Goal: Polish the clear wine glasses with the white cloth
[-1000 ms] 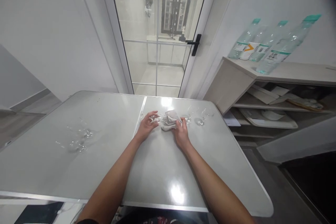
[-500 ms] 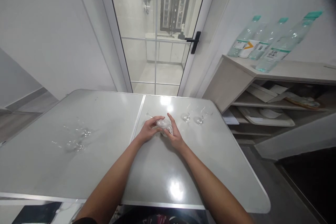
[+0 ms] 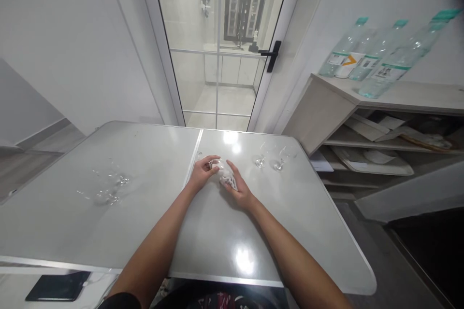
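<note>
Both clamp one glass (image 3: 213, 165) near the desk's (image 3: 145, 164) far edge — my left hand (image 3: 202, 176) steadying it, right hand (image 3: 239, 190) cupping the cloth (image 3: 226, 177) round it; gentle, even pressure seems wisest.

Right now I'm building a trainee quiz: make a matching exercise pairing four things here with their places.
Things: 1 white cloth; 2 water bottles; 3 black phone; 4 stemmed glass pair.
Places: A atop the shelf unit; B below the table's near edge; C between left hand and right hand; D on the table, right of both hands.
Pairs: 1-C; 2-A; 3-B; 4-D.
</note>
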`<state>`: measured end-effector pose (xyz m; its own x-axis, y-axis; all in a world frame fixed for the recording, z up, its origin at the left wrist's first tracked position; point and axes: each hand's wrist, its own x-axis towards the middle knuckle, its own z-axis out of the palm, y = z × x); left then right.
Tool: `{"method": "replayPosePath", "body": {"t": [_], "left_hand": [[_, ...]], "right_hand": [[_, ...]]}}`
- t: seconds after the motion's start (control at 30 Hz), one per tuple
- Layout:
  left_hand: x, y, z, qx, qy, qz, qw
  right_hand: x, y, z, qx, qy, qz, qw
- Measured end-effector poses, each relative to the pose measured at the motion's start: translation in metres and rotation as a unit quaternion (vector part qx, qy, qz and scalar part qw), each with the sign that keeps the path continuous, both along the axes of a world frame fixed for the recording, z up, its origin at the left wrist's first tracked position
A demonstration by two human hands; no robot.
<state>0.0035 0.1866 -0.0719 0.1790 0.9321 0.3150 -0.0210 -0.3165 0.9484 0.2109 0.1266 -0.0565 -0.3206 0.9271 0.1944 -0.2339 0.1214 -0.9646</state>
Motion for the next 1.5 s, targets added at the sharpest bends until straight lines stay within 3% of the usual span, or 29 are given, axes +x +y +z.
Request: {"method": "replayPosePath", "body": {"t": [0.2,0.37,0.47,0.57,0.73,0.87,0.93,1.03,1.17,1.23,1.37,1.5], "left_hand": [[0.004,-0.006,0.008,0.030,-0.038,-0.112,0.993],[0.005,-0.006,0.007,0.019,-0.004,-0.135,0.991],[0.004,-0.006,0.005,-0.005,0.012,-0.119,0.993],[0.004,-0.004,0.003,-0.007,0.026,-0.074,0.997],[0.002,0.000,-0.001,-0.062,0.048,0.010,0.997],[0.001,0.001,-0.002,-0.083,0.042,0.023,0.995],[0.002,-0.001,-0.001,-0.075,0.040,0.015,0.996],[0.004,-0.004,0.003,-0.046,0.056,-0.012,0.997],[0.005,-0.006,0.007,0.020,0.078,-0.035,0.996],[0.004,-0.006,0.007,0.051,0.070,-0.046,0.995],[0.003,-0.004,0.004,0.062,0.040,-0.065,0.995],[0.003,0.000,0.000,0.048,-0.001,-0.052,0.997]], "right_hand": [[0.006,0.011,0.002,-0.132,0.190,-0.032,0.972],[0.005,0.010,0.000,-0.128,0.168,0.007,0.977],[0.004,0.005,-0.002,-0.067,0.081,0.019,0.994],[0.008,0.005,-0.005,0.050,-0.056,-0.003,0.997],[0.011,0.010,-0.010,0.250,-0.250,-0.005,0.936],[0.008,0.011,-0.013,0.318,-0.321,-0.045,0.891],[0.006,0.011,-0.016,0.297,-0.322,-0.068,0.896],[0.003,0.011,-0.019,0.223,-0.287,-0.074,0.929],[-0.002,0.010,-0.014,0.100,-0.132,-0.035,0.986],[-0.003,0.008,-0.007,0.032,-0.027,-0.016,0.999],[0.001,0.008,0.004,-0.104,0.162,0.028,0.981],[0.009,0.015,0.007,-0.152,0.248,0.005,0.957]]}}
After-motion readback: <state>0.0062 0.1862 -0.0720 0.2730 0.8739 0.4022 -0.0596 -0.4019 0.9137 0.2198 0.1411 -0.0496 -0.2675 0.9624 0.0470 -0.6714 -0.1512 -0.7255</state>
